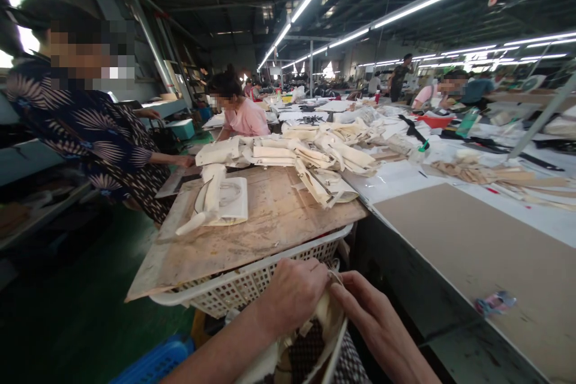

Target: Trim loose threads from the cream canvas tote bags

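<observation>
Low in the head view, my left hand (291, 294) and my right hand (369, 312) both close on a cream fabric piece (330, 318) held in front of me; its lower part is cut off by the frame. Just beyond them a white plastic basket (234, 291) carries a worn wooden board (270, 222). One cream piece with a strap (218, 201) lies flat on the board, and a heap of several similar cream pieces (310, 156) is piled along its far edge.
A person in a dark patterned top (103, 138) stands at the left with a hand on the board's far corner. A long work table (495, 240) runs along the right under brown card. More workers sit further back. A blue crate (155, 363) is on the green floor.
</observation>
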{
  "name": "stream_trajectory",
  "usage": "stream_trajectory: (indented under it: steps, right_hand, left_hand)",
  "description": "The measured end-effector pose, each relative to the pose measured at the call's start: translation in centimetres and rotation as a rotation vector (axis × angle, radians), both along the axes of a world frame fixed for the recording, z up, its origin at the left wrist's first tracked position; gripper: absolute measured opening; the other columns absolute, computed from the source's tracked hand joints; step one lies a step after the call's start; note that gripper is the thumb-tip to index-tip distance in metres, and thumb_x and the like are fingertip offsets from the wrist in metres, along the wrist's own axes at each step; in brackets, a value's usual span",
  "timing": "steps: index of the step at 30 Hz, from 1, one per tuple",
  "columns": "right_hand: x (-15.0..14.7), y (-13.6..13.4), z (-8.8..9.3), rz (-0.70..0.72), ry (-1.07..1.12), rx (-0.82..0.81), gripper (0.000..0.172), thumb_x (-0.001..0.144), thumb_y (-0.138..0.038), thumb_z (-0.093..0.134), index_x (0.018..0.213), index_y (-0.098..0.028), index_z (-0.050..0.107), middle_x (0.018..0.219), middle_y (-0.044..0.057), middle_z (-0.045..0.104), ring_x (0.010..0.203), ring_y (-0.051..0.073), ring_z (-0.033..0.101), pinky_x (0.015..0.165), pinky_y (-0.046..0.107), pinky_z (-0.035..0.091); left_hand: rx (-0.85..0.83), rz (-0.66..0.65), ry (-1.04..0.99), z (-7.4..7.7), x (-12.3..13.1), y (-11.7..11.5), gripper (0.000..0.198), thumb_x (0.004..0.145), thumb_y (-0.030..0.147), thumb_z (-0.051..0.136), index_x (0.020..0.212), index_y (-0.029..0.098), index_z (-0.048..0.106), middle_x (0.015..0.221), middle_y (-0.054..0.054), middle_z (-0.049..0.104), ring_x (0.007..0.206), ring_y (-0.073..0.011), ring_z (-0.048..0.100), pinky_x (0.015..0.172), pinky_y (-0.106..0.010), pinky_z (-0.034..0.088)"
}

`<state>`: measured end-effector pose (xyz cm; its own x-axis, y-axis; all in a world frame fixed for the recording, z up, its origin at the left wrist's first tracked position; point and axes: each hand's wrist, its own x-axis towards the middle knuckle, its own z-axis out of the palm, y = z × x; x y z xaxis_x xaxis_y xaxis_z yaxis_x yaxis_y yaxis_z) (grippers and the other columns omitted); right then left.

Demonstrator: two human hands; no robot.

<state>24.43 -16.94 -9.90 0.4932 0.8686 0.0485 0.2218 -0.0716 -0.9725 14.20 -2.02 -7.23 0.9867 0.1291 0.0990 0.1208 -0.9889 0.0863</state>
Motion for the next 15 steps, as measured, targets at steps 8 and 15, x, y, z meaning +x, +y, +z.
stream_trajectory:
  steps: [8, 15]
  right_hand:
    - [-0.7, -3.7, -3.0, -0.219, -0.646, 0.23, 0.026, 0.095, -0.019, 0.05, 0.12, -0.023, 0.053, 0.128, 0.01, 0.062, 0.109, 0.019, 0.065, 0.084, 0.024, 0.056]
    - [0.8, -4.3, -1.0, 0.15, -0.874, 0.166, 0.045, 0.092, -0.005, 0.042, 0.133, -0.022, 0.047, 0.148, 0.012, 0.04, 0.132, 0.021, 0.044, 0.102, 0.035, 0.048]
  left_hand:
    - [-0.079, 0.333, -0.041, -0.1, 0.4, 2.4, 0.028, 0.091, 0.019, 0.046, 0.069, 0.017, 0.063, 0.066, -0.003, 0.066, 0.066, -0.0193, 0.061, 0.058, -0.027, 0.034]
    - [-0.242, 0.206, -0.057, 0.5, 0.8, 2.7, 0.023, 0.09, 0.02, 0.049, 0.072, 0.018, 0.064, 0.071, 0.0, 0.066, 0.071, -0.0163, 0.06, 0.062, -0.024, 0.035]
